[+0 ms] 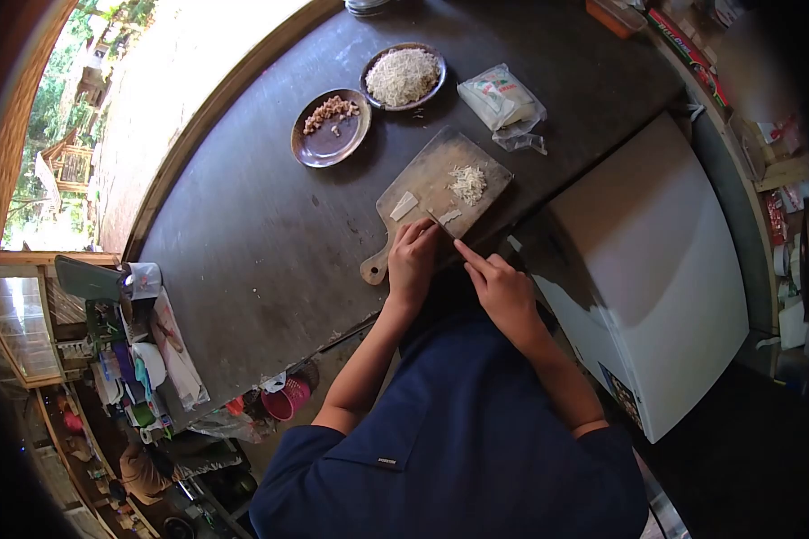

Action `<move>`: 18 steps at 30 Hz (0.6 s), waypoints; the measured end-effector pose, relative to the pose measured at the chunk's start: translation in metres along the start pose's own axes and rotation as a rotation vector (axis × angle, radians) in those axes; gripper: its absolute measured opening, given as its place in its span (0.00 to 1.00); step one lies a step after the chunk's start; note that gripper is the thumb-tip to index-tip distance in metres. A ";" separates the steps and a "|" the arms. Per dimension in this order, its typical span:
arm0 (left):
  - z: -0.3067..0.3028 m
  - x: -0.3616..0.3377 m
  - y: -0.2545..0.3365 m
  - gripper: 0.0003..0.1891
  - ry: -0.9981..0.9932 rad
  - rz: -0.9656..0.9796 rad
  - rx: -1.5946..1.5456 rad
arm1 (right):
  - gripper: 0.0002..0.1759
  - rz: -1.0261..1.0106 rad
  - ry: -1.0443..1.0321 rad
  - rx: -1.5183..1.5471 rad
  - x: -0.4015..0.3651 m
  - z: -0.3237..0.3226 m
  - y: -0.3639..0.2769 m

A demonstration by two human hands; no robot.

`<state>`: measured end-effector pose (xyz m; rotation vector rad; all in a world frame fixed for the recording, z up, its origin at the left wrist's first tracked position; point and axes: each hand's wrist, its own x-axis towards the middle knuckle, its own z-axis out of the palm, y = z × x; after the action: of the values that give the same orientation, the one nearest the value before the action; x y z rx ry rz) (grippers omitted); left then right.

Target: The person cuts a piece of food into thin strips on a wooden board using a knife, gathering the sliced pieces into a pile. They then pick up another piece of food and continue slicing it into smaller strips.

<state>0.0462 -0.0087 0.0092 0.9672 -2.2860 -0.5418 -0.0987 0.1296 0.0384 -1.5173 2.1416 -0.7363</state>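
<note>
A wooden cutting board with a holed handle lies near the table's front edge. My right hand is closed round a knife, its index finger stretched along the tool. My left hand presses its curled fingers together at the board's near edge, beside the blade; what they hold is hidden. A flat pale slice lies left of the knife, and small pale strips lie just right of it. Farther up the board sits a heap of thin pale shreds.
On the dark table, a plate holds brown chopped pieces and another plate holds pale shreds. A clear plastic bag contains a white block. A white appliance stands at the right, below table height.
</note>
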 end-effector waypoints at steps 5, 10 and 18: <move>-0.002 0.002 0.006 0.12 0.004 -0.011 -0.004 | 0.27 0.023 -0.018 -0.036 -0.006 0.002 0.001; 0.000 -0.002 0.004 0.12 0.010 0.005 -0.005 | 0.27 -0.013 0.007 -0.018 0.009 0.004 -0.002; 0.002 -0.001 0.002 0.12 0.035 -0.002 -0.022 | 0.27 0.009 -0.041 0.006 -0.001 -0.005 0.005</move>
<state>0.0447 -0.0061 0.0086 0.9607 -2.2438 -0.5453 -0.1051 0.1327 0.0391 -1.5063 2.1135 -0.7020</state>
